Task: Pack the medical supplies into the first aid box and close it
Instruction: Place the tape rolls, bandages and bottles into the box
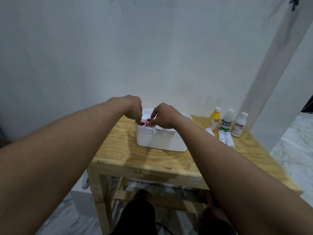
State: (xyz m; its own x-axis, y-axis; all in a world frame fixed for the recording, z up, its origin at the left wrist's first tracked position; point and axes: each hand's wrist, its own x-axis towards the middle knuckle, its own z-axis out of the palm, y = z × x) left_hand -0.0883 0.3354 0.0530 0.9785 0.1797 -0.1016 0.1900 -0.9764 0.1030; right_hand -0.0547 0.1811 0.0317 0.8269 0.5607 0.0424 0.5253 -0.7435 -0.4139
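A white first aid box (160, 141) stands open on the wooden table (128, 150). Two white rolls with red cores (145, 124) stand upright in its front left corner. My left hand (133, 107) reaches down over the left roll, fingertips on it. My right hand (162, 118) pinches the rim of the right roll. To the right of the box stand a yellow bottle (214, 119), a clear bottle with a green label (226, 120) and a white bottle (239, 125). Several white bandage rolls (226, 138) lie in front of them.
The table stands against a pale wall. Its right edge runs near a white pillar (274, 73). A marble floor (293, 146) shows right of and below the table. My legs (138, 216) are under the front edge.
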